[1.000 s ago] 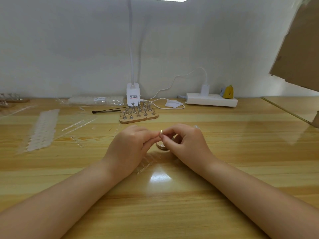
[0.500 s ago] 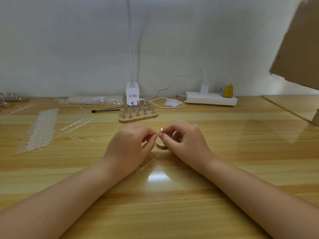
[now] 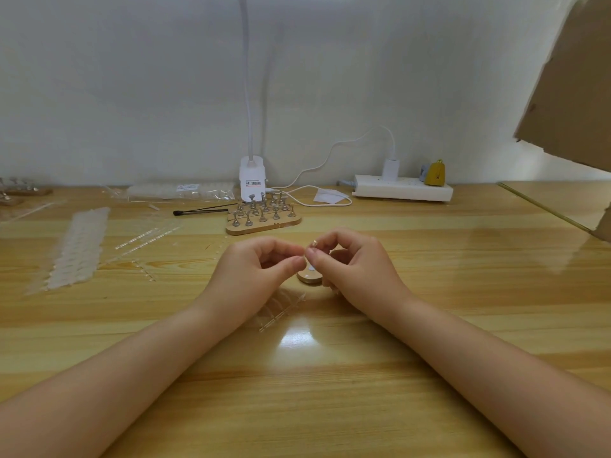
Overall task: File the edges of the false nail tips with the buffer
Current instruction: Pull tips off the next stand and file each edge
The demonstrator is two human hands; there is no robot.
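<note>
A tiny metal-tipped piece, too small to identify, is pinched by the right hand; left hand fingers are curled, thumb tip against the right thumb, contents not discernible. Small round wooden base is seen just beneath. Clear ridged nail strip at 6 o'clock. Glossy wooden table lies bare at 3 o'clock. Wooden peg stand at 12; pale nail-tip strips at 9.

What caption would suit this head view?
Both hands, left and right, pinch a small metal piece above a wooden table.
</note>
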